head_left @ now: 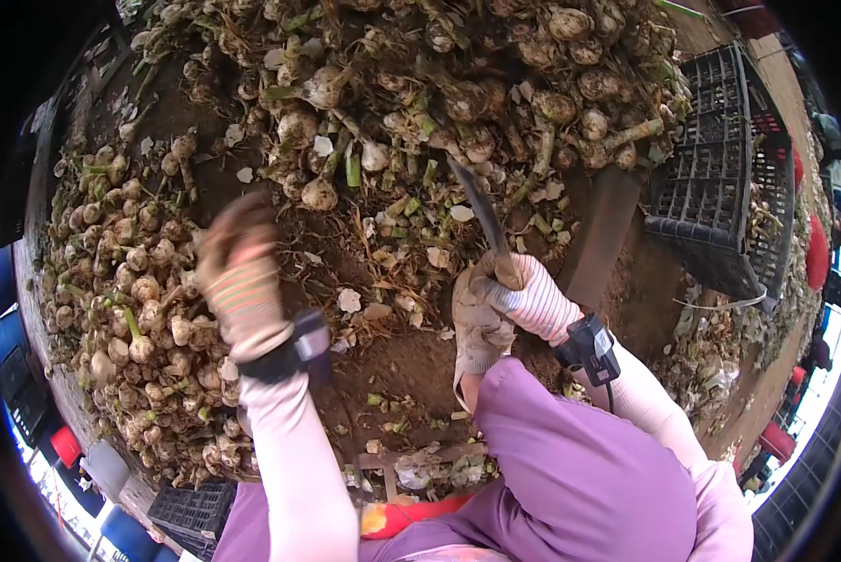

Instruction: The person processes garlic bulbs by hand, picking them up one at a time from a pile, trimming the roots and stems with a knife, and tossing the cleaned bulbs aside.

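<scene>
Purple-clad leg (580,459), right hand (533,292) curled round a knife (481,211), left hand (240,262) blurred, openness and hold unclear.

"How many hands (242,272)?"
"Two, left and right, plus one knife (479,208)."
"Wrist devices (589,348)?"
"Two as well."
"Crates (706,183)?"
"At least two black ones; the far edges are unclear."
"And garlic (144,288)?"
"Two heaps, with far too many bulbs (142,349) to count."

Knife (485,213) in the gloved right hand (528,292), blurred left hand (239,251) beside a heap of garlic bulbs (144,288)
</scene>
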Action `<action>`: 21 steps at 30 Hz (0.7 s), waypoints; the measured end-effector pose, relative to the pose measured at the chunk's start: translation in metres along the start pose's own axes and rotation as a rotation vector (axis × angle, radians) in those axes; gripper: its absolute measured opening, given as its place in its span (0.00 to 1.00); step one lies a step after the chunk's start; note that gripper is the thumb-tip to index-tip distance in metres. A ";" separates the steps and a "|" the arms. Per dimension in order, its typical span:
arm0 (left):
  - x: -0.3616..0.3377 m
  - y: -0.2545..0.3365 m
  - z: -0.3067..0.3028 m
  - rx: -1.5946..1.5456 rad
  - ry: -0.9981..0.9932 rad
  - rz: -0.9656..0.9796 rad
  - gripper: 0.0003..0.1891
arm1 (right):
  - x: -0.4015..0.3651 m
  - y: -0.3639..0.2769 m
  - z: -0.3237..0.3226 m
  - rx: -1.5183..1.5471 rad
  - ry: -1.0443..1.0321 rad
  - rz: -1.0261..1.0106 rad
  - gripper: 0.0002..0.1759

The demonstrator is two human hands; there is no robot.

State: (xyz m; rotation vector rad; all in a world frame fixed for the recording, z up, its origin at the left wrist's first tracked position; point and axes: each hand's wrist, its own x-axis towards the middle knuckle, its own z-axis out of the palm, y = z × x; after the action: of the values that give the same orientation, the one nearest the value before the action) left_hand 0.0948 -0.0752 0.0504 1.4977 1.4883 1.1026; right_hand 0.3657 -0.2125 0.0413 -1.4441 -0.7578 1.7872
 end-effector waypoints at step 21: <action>-0.060 0.033 0.021 -0.697 -0.596 -0.702 0.25 | -0.002 -0.030 -0.006 -0.678 0.013 -0.151 0.13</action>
State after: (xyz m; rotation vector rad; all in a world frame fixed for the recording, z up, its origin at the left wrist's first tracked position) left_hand 0.1288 -0.1354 0.0698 0.6326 0.9277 0.5644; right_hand 0.3765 -0.1969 0.0656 -1.7479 -1.5210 1.4616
